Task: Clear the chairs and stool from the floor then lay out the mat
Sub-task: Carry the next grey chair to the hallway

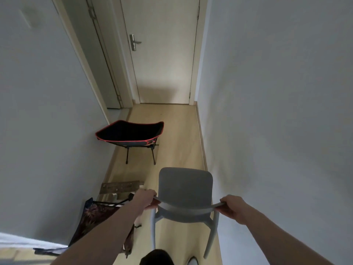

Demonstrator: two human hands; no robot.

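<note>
Carrying the grey chair (pixel 185 190) down a narrow hallway toward the closed door (pixel 164 54), left hand (pixel 147 197) and right hand (pixel 232 207) each curled tight round an end of the backrest. Could easily clip the black camping chair (pixel 129 132) nearer that door. Patterned folding stool (pixel 97 217) further from it, could snag a leg.

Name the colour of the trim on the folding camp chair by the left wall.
Red trim on the black folding camp chair, seen clearly in the head view.

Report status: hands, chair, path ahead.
Left hand and right hand both grip grey chair by its backrest. Black folding chair stands ahead on left.
</note>
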